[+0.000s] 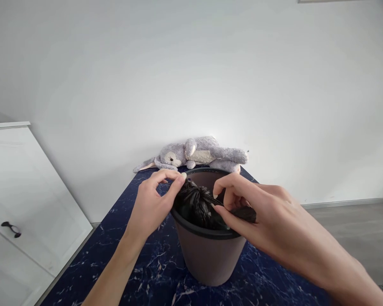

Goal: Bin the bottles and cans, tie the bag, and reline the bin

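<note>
A brown-grey trash bin with a dark rim stands upright on the table in front of me. Inside it sits a black trash bag, its top gathered into a twisted knot near the rim. My left hand pinches one end of the bag's gathered top at the left rim. On the right, my right hand grips the other end between thumb and fingers, with some black plastic bunched under its palm. The bag's lower part is hidden within the bin.
The table has a dark blue marbled top. A grey plush bunny lies on its side at the far edge, against the white wall. To the left is a white cabinet with a dark handle. Grey floor shows at right.
</note>
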`<state>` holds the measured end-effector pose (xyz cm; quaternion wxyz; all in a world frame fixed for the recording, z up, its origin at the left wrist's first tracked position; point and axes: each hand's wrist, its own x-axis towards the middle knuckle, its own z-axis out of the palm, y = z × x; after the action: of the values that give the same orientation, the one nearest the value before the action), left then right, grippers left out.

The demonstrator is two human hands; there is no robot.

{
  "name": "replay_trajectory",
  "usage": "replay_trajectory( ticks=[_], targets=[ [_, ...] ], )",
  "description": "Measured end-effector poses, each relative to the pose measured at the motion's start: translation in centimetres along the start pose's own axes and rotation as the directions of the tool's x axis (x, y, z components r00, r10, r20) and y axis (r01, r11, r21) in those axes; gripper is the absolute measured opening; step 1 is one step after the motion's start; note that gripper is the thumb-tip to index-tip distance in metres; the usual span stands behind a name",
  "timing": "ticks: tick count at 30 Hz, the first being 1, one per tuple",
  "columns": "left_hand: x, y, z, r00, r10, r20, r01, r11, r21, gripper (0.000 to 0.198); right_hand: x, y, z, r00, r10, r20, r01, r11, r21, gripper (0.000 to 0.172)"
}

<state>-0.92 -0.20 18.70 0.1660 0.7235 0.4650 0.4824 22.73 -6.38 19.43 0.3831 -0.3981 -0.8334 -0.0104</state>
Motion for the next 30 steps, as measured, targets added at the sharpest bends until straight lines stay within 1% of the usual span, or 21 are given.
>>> replay_trajectory(
  ticks=[2,5,7,9,12,14,15,17,19,21,24,27,30],
  targets=[
    [0.7,-1.4,-0.1,0.999,-0.017,-0.033,0.019,0.999,0.032,0.030,-0.1,0.2,-0.3,0.997,0.056,0.045,-0.057,0.998,0.038,0.023],
    [1.5,-3.2,-0.3,0.999,-0.039,-0.034,0.040,0.999,0.022,0.032,-0.3,0.7,-1.0,0.992,0.117,0.054,-0.122,0.988,0.095,0.017],
    [1.7,-3.9,-0.3,0.998,-0.057,-0.029,0.057,0.998,0.010,0.033,-0.4,1.1,-1.4,0.987,0.148,0.068,-0.155,0.981,0.113,0.013],
    [1.8,-4.1,-0.4,0.997,-0.065,-0.042,0.065,0.998,-0.004,0.033,-0.4,1.5,-1.6,0.979,0.181,0.098,-0.191,0.975,0.112,0.010],
    [1.4,-2.9,-0.5,0.996,-0.066,-0.061,0.061,0.996,-0.071,0.033,-0.5,2.1,-1.4,0.966,0.239,0.104,-0.247,0.965,0.082,0.006],
    [0.9,-1.4,-0.6,0.997,-0.059,-0.049,0.050,0.987,-0.152,0.031,-0.4,2.3,-1.0,0.960,0.275,0.048,-0.276,0.961,0.032,0.005],
    [0.5,-0.6,-0.6,0.998,-0.047,-0.038,0.039,0.980,-0.193,0.030,-0.4,2.4,-0.8,0.958,0.286,0.011,-0.286,0.958,-0.001,0.008],
    [-0.2,1.1,-0.6,1.000,-0.011,-0.013,0.007,0.965,-0.261,0.027,-0.2,2.4,-0.3,0.957,0.286,-0.045,-0.288,0.955,-0.067,0.011],
    [-0.9,2.4,-0.5,1.000,0.018,-0.009,-0.019,0.953,-0.301,0.025,-0.1,2.4,0.0,0.961,0.269,-0.063,-0.275,0.955,-0.111,0.009],
    [-1.4,3.1,-0.5,0.999,0.034,-0.022,-0.039,0.950,-0.311,0.022,0.1,2.3,0.0,0.962,0.260,-0.077,-0.269,0.955,-0.129,0.017],
    [-1.4,3.1,-0.8,0.998,0.052,-0.026,-0.057,0.960,-0.273,0.021,0.0,2.4,-0.3,0.955,0.269,-0.122,-0.286,0.947,-0.150,0.025],
    [-0.6,1.9,-1.4,0.999,0.032,-0.019,-0.036,0.977,-0.211,0.025,-0.2,2.9,-0.7,0.949,0.275,-0.152,-0.302,0.933,-0.194,0.026],
    [0.3,0.5,-1.7,0.999,0.010,-0.037,-0.016,0.985,-0.172,0.027,-0.4,3.6,-0.8,0.940,0.295,-0.172,-0.331,0.913,-0.240,0.024]
  ],
)
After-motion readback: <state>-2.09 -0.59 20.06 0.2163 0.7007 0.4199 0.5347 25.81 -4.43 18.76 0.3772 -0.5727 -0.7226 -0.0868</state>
